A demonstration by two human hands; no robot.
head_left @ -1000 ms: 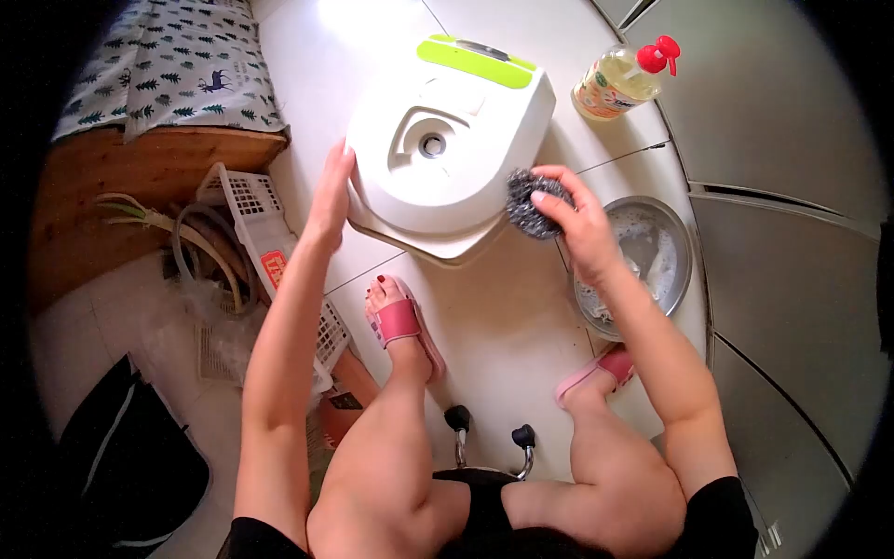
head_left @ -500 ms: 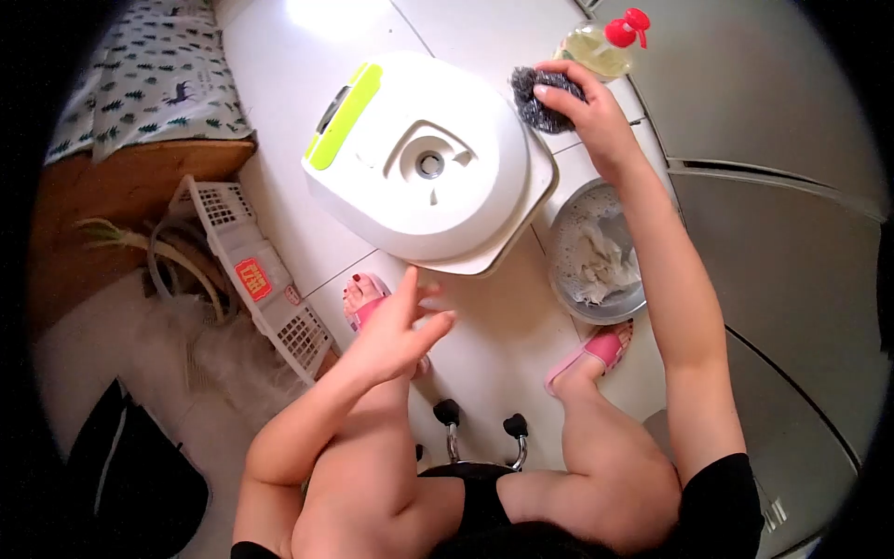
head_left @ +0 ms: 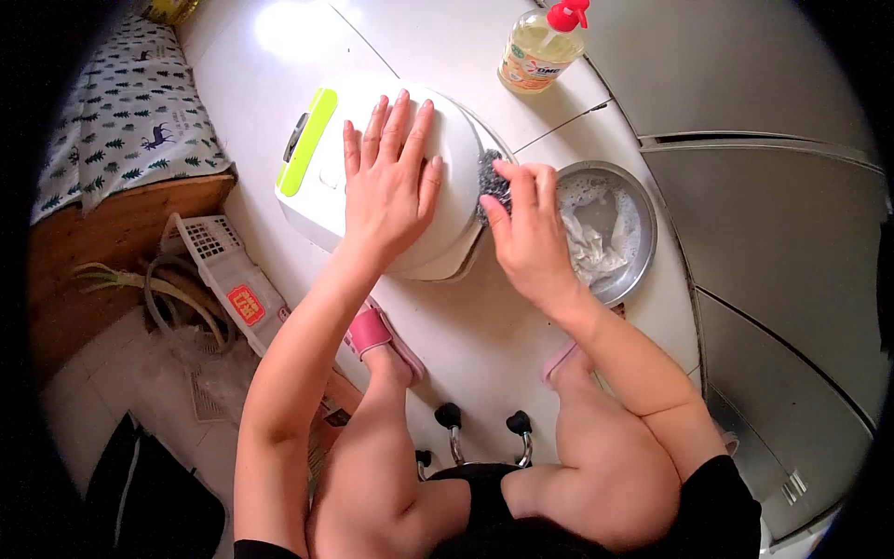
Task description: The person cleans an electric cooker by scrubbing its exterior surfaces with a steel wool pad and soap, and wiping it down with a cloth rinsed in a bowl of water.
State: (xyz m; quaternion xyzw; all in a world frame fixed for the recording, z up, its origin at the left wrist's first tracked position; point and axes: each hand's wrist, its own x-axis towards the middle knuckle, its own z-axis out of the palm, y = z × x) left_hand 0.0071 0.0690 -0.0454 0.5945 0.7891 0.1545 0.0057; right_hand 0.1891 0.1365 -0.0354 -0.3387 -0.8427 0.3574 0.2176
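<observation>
A white rice cooker (head_left: 456, 126) with a lime-green strip stands on the tiled floor in front of me. My left hand (head_left: 386, 191) lies flat on its lid with the fingers spread, covering the round vent. My right hand (head_left: 533, 228) pinches a dark grey steel wool scrubber (head_left: 492, 186) against the cooker's right side, near the rim. To the right of that hand is a metal basin (head_left: 643, 233) with sudsy water and a crumpled whitish cloth (head_left: 596, 252) in it.
A soap bottle (head_left: 533, 61) with a red pump stands behind the basin. Grey cabinet fronts (head_left: 773, 224) run along the right. At the left are a white plastic basket (head_left: 223, 270) and a wooden box (head_left: 149, 210) under a patterned cloth (head_left: 130, 121).
My left hand has moved up from in front of the cooker onto its lid. My right hand has brought the scrubber down and left, from near the soap bottle to the cooker's side.
</observation>
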